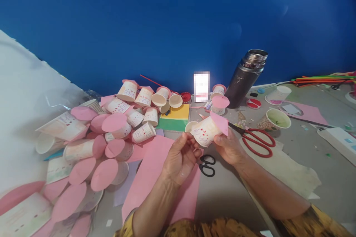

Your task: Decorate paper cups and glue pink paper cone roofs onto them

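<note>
- Pink paper caps one end of the cup (204, 133) being held, a white paper one with red dots and purple squiggles drawn on it. It's tilted above the middle of the table (222, 196), capped end up toward the right, open rim down to the left.
- Right hand (229, 144) has that cup: thumb against the side by the pink cap, other fingers wrapped behind and mostly hidden, so closed about as far as the cup lets them.
- Left hand (180, 157) is at the open rim, palm turned up, fingers loosely curled, thumb tip close to the forefinger. Can't tell if it's actually pinching the rim or just resting there.
- Just nearer than the cup, black-handled scissors (204, 163) lie on the table. Big pink sheet (155, 170) runs from there toward the near edge, partly under the left forearm.
- Whole heap of similar capped cups (114, 123) fills the table's left side, from the near left corner up to the far edge, lots of them tipped over.
- Dark metal flask (241, 85) stands by the far edge, lid off, right next to the blue wall (139, 26).
- Red-handled scissors (246, 132) sit right of the right hand, partly over an off-white scrap (286, 172).
</note>
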Tool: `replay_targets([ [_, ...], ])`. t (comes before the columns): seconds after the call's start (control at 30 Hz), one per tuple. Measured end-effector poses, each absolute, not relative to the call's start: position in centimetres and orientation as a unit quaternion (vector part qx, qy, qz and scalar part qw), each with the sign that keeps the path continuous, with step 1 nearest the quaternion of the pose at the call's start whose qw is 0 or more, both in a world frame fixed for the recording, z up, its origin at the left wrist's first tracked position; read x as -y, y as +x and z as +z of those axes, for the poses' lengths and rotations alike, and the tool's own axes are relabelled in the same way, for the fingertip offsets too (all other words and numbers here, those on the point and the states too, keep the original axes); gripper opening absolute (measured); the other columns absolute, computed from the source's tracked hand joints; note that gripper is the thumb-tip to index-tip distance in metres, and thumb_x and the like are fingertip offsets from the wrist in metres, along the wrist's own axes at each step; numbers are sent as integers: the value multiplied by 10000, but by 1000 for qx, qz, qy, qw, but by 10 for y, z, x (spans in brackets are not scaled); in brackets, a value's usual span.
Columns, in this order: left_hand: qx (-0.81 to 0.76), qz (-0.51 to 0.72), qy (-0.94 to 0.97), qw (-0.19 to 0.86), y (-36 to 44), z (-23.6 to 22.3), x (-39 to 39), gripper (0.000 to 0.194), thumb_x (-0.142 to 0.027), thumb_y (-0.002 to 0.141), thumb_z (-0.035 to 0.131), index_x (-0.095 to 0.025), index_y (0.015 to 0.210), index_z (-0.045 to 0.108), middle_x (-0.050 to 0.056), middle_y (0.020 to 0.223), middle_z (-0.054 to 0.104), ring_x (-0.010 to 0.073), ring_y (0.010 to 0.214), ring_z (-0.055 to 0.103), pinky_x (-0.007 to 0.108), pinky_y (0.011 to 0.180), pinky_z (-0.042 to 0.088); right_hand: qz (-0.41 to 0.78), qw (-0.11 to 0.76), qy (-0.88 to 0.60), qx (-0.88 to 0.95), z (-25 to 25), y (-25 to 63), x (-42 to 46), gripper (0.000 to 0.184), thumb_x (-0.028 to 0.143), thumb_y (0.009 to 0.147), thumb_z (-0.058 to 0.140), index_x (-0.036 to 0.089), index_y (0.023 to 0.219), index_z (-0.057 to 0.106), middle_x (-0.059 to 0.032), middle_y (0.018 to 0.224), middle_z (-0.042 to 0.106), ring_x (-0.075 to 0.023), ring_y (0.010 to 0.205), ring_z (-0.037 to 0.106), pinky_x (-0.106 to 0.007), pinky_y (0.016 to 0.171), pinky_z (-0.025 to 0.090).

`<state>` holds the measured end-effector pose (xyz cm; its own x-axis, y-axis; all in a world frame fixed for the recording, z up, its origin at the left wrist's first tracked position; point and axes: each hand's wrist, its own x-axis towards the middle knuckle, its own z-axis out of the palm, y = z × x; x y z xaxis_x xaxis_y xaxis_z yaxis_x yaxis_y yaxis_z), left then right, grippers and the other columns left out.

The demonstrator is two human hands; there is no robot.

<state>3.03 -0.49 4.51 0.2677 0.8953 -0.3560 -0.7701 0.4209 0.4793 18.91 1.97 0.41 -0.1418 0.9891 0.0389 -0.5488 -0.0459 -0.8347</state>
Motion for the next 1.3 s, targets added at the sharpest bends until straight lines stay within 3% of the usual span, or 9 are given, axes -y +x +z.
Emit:
replay_targets([
  [0.13,-189,515,97,831,25,46,9,509,-413,653,932,-169,662,486,-59,643,348,56,538,299,155,444,277,659,590,-288,367,9,191,-20,676,556,624,908,243,1182,690,-105,1078,760,-350,1107,664,-494,943,545],
  [0.27,-149,506,118,841,22,49,14,647,-521,600,932,-184,607,379,-72,601,256,58,512,194,161,415,200,653,588,-294,376,11,191,-20,752,571,646,890,255,1284,646,-113,1114,758,-357,1136,659,-504,949,545],
  [0.37,-177,499,125,839,23,50,13,560,-504,623,924,-173,635,473,-59,603,334,56,515,269,159,427,236,649,583,-303,382,10,191,-20,787,584,628,895,254,1293,635,-118,1121,754,-359,1118,665,-499,925,554],
  [0.5,-319,512,137,785,28,48,8,364,-424,702,870,-149,785,647,-1,703,540,96,619,487,202,535,409,648,577,-308,390,7,191,-19,773,573,591,920,245,1236,651,-111,1101,752,-347,1068,676,-481,890,558],
  [0.67,-379,509,178,752,36,49,6,338,-361,703,825,-136,933,722,53,908,698,131,715,590,239,589,458,642,556,-325,416,1,193,-15,699,518,579,946,219,1154,682,-94,1067,742,-314,995,674,-438,846,556],
  [1.03,-369,519,182,749,42,57,7,265,-225,659,806,-114,889,735,64,870,742,154,737,638,268,679,499,621,529,-365,448,-2,194,-13,741,501,558,960,213,1178,676,-81,1042,715,-282,943,657,-428,842,564],
  [1.17,-369,512,173,756,41,54,7,253,-258,660,838,-120,836,718,50,825,720,140,703,614,255,626,481,649,535,-341,419,0,192,-13,670,482,557,965,214,1104,686,-77,1035,730,-273,919,667,-408,804,577],
  [1.3,-363,503,153,769,39,53,7,336,-323,680,846,-138,934,728,59,910,726,140,716,605,252,613,469,668,536,-320,404,0,192,-15,688,497,561,959,206,1120,681,-91,1050,738,-283,915,679,-394,748,574],
])
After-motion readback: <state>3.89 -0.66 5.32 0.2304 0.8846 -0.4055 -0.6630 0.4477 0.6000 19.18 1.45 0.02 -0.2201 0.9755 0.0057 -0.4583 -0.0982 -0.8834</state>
